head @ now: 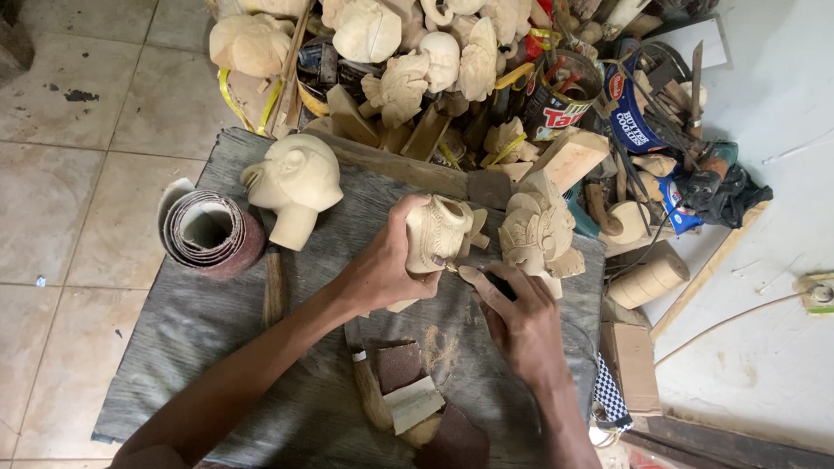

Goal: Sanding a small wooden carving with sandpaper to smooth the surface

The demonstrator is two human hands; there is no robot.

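My left hand (pixel 384 266) grips a pale carved wooden head (pixel 435 233) and holds it upright over the grey cloth-covered work board (pixel 210 338). Its fingers wrap the carving's left side. My right hand (pixel 520 321) holds a small dark-handled carving knife (pixel 489 281) whose tip touches the lower edge of the carving. Fine sawdust (pixel 441 346) lies on the cloth just below both hands.
A smooth unfinished wooden head (pixel 294 186) and an ornate carved head (pixel 539 234) stand on the board. A sandpaper roll (pixel 209 232), a wooden-handled tool (pixel 273 285), a brush (pixel 367 385) and sandpaper scraps (pixel 403 368) lie nearby. Several carved heads, tins and tools pile up behind.
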